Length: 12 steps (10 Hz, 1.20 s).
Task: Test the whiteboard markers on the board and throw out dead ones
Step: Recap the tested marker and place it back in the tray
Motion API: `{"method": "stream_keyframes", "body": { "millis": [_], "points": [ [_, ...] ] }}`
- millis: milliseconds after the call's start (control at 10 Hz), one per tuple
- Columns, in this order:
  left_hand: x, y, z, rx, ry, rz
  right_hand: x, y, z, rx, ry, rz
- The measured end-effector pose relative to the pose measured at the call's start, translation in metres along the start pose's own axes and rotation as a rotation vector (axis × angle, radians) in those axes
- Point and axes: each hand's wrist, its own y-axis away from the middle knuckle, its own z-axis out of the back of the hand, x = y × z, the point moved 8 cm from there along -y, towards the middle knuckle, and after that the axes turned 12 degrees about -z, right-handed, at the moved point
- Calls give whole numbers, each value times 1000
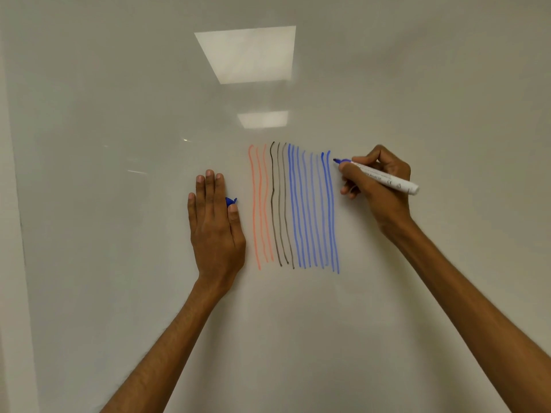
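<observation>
A white whiteboard (119, 204) fills the view. On it stand vertical test strokes (295, 204): three orange on the left, three black in the middle, several blue on the right. My right hand (378, 186) grips an uncapped blue marker (384, 176) with a white barrel. Its blue tip touches the board just right of the top of the last blue stroke. My left hand (213, 222) lies with straight fingers flat on the board, left of the orange strokes. A blue marker cap (231, 201) is pinned between its thumb and forefinger.
Two ceiling lights (247, 53) reflect in the glossy board above the strokes. The board's left edge (16, 204) runs down the far left, with a pale wall strip beyond it.
</observation>
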Motion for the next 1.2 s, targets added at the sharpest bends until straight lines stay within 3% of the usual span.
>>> {"method": "stream_keyframes", "body": {
  "millis": [1200],
  "points": [
    [-1,4,1,-8,-15,-9,-42,49,15,37,116,-63]
  ]
}}
